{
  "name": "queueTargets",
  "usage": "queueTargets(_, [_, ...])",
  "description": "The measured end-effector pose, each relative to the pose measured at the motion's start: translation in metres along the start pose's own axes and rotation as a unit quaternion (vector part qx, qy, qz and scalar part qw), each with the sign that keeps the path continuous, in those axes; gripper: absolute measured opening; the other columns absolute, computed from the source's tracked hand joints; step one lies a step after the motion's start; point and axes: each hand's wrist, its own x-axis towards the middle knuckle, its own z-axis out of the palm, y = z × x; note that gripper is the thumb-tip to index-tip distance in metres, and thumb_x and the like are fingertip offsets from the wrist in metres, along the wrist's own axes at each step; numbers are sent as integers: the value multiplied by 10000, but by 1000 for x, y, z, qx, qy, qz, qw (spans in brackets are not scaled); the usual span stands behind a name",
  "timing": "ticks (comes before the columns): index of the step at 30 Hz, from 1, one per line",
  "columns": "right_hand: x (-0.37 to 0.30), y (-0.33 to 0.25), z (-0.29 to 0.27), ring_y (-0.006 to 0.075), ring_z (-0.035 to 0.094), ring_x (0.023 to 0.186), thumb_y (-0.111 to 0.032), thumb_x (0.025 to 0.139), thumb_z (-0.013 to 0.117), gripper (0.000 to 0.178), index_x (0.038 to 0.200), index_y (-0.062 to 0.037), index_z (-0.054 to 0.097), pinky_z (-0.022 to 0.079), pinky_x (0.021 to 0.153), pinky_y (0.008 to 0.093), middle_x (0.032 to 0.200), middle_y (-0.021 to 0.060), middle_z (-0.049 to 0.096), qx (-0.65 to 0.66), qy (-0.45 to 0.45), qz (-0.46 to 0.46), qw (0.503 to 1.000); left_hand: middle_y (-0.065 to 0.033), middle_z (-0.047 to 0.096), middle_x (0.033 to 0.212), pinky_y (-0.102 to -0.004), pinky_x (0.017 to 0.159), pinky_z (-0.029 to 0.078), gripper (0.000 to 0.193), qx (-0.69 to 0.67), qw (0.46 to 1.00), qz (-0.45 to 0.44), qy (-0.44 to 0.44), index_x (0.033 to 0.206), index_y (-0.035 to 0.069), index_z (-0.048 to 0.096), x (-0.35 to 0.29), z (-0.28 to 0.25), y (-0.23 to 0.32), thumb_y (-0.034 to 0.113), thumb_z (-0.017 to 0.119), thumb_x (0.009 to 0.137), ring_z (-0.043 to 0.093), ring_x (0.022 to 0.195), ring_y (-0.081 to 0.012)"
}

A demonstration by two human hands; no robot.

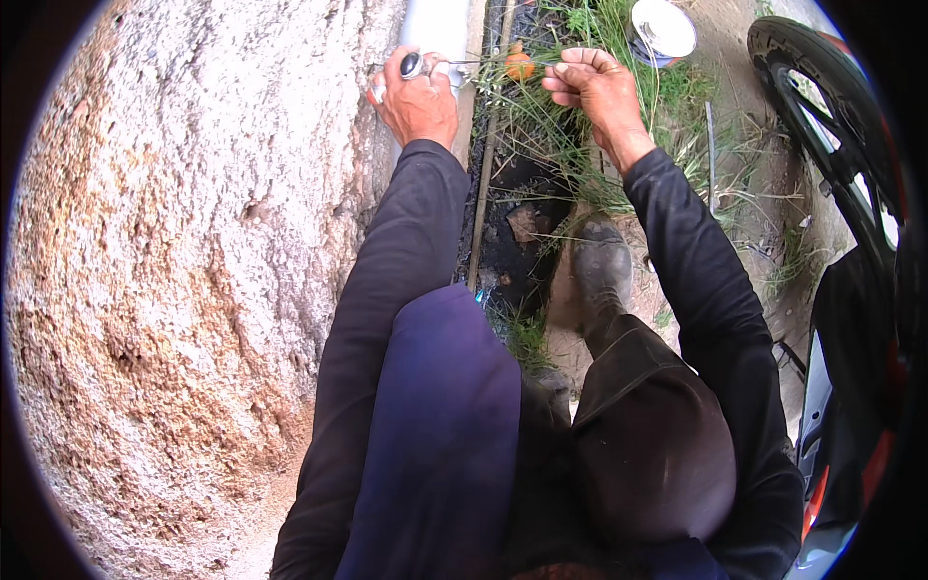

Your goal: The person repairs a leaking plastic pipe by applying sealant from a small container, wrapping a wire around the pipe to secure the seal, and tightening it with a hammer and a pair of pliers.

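My left hand is closed at the white pipe-like surface beside the rough wall. A black oval with a silver rim shows at its fingers; whether it is a ring or part of a tool I cannot tell. From this hand a thin dark rod runs to the right, toward my right hand. The fingers of that hand are pinched near the rod's far end, over the grass; contact there is too fine to make out. Just below the rod, an orange round thing sits among the grass blades.
The rough stone wall fills the left side. A dark, wet gutter runs between its ledge and my boot. Tall grass overhangs it. A white-topped can stands at the far right, near a motorbike wheel.
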Motion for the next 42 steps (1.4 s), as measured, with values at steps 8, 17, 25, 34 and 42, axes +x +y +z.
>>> queueTargets(8, [-31,-18,3,213,705,733,-152,888,711,155,1030,-109,670,560,655,317,855,48,711,-462,34,-319,827,13,557,1248,-456,1122,259,143,-21,1000,-11,-8,841,163,758,-2,-3,2,252,647,853,473,1204,-251])
queueTargets(17, [13,-58,-12,171,655,755,-183,921,667,142,1057,-153,696,550,639,300,866,-11,637,-630,-161,-487,584,28,597,1152,-455,1059,309,99,13,999,48,16,891,241,762,-9,-4,5,204,701,821,503,1185,-245])
queueTargets(25, [53,-88,4,124,656,690,-5,795,610,222,993,4,710,526,616,267,865,50,727,-396,-303,81,863,95,668,1091,-446,1060,276,95,-31,996,79,3,893,247,739,-7,-6,-5,193,699,825,473,1180,-229])
queueTargets(34, [59,-28,2,133,624,660,-85,916,687,138,1033,-83,612,517,673,298,751,-8,651,-349,-381,-124,847,84,671,1107,-479,1095,229,168,-41,991,120,-38,969,228,722,-7,-9,-4,158,653,833,437,1269,-213])
queueTargets(42, [35,-50,30,212,672,709,-105,903,695,167,1042,-100,601,539,697,356,771,63,661,-582,-368,-288,666,77,680,1121,-525,1109,189,228,-50,989,112,-88,1020,224,703,-7,-11,-2,132,646,819,427,1287,-214])
